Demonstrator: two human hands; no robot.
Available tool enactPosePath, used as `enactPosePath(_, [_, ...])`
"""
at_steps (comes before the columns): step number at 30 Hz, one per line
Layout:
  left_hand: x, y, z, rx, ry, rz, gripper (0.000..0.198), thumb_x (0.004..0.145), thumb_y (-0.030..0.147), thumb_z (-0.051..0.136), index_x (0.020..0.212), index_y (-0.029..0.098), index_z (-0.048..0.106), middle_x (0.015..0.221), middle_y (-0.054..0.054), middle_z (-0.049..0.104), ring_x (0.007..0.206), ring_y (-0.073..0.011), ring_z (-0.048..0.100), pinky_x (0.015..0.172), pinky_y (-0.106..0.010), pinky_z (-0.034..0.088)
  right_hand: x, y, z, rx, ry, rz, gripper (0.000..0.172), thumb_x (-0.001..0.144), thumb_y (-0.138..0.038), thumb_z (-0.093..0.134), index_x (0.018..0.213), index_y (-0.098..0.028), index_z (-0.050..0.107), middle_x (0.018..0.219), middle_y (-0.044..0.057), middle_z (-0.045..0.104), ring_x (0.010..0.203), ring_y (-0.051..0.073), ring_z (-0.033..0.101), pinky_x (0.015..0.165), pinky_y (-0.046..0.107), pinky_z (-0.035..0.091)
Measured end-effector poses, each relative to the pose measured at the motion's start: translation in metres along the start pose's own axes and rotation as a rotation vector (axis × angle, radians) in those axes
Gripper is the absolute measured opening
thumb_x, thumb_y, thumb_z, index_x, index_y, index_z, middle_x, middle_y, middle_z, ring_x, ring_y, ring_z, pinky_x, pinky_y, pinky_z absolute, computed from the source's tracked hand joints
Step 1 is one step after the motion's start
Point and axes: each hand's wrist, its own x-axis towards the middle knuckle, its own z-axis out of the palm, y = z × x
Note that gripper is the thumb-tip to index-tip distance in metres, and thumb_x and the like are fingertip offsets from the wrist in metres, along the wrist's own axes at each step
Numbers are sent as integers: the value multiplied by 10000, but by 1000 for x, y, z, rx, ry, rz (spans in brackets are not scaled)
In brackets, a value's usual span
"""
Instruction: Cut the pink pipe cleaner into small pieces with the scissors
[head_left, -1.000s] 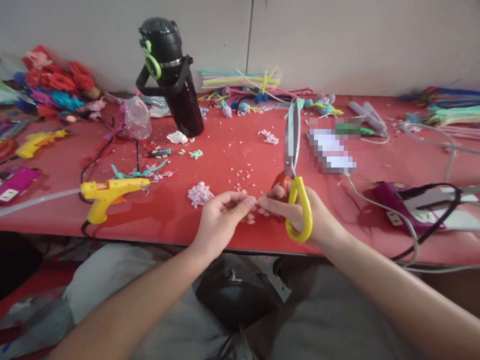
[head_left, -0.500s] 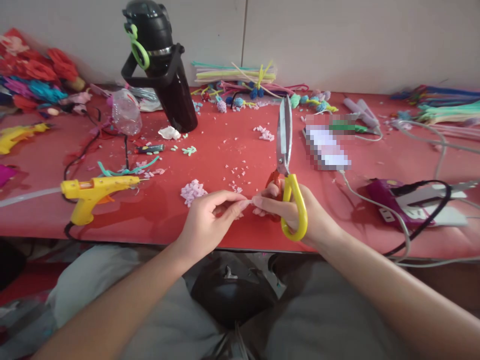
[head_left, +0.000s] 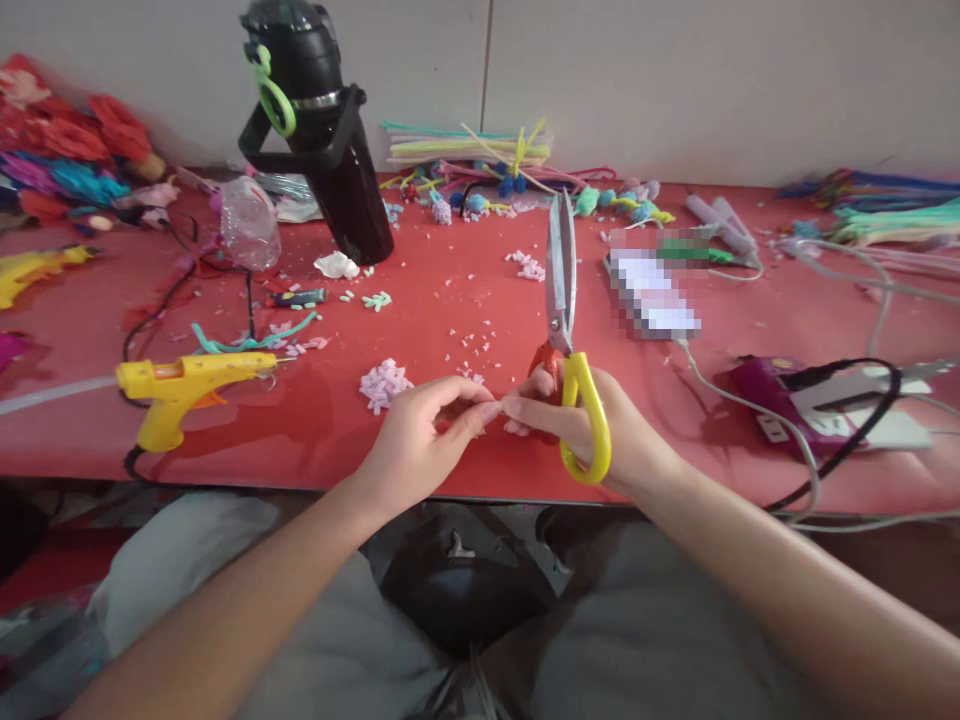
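Observation:
My left hand [head_left: 424,430] is closed in a pinch, its thumb and forefinger meeting the fingertips of my right hand [head_left: 570,420]. Whatever lies between the fingertips is too small and covered to make out. Scissors [head_left: 561,275] with yellow and red-orange handles hang on my right hand, blades pointing up and away from me, nearly together. Left of my left hand sits a pile of short pale pink pieces [head_left: 385,384]. More such pieces show partly beneath my right fingers. Small pink scraps [head_left: 472,345] are scattered just beyond my fingertips on the red tabletop [head_left: 450,280].
A yellow glue gun [head_left: 176,385] lies at left, near a black bottle [head_left: 330,150] and a clear plastic bottle [head_left: 251,225]. Bundled pipe cleaners [head_left: 465,148] line the back. At right are a phone [head_left: 652,290], a purple power strip [head_left: 765,395] and trailing cables.
Both hands stay pinched together at almost the same spot. The scissors' blades have tilted slightly to the left, and the whole view has shifted a little.

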Motion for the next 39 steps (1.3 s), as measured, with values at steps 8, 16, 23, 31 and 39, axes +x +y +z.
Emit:
enactPosePath(8, [6, -5, -7, 40, 22, -20, 227, 973, 333, 539, 811, 176, 565, 684, 29, 553, 608, -81, 506, 577, -214, 409, 0, -7, -18, -354, 92, -10, 463, 723, -489, 794, 673, -236, 410, 523, -71, 458, 476, 112, 477, 473, 260, 332])
enactPosePath(16, [11, -18, -13, -85, 93, -140, 300, 989, 360, 503, 747, 186, 471, 620, 50, 405, 530, -72, 378, 487, -219, 316, 0, 7, -75, -991, 228, -78, 567, 680, -634, 740, 620, -232, 345, 573, -67, 268, 554, 101, 254, 492, 261, 216])
enactPosePath(23, [13, -19, -11, -262, 108, -215, 346, 995, 397, 499, 725, 189, 442, 613, 53, 398, 499, -63, 375, 456, -203, 307, -13, 13, -72, -1153, 200, -81, 548, 667, -705, 683, 635, -240, 393, 573, -50, 375, 548, 122, 300, 502, 262, 294])
enactPosePath(31, [12, -20, -12, -168, 130, -163, 380, 998, 416, 499, 703, 184, 440, 606, 46, 391, 529, -67, 389, 472, -203, 325, -11, 17, -62, -1233, 198, -197, 586, 700, -727, 639, 614, -252, 307, 531, -46, 361, 493, 126, 294, 482, 269, 283])
enactPosePath(39, [12, -19, -12, -134, 128, -136, 373, 992, 428, 511, 716, 187, 439, 609, 47, 381, 537, -70, 368, 483, -209, 328, -9, 16, -62, -1252, 191, -146, 614, 682, -781, 610, 602, -254, 305, 525, -32, 388, 486, 136, 323, 488, 279, 294])
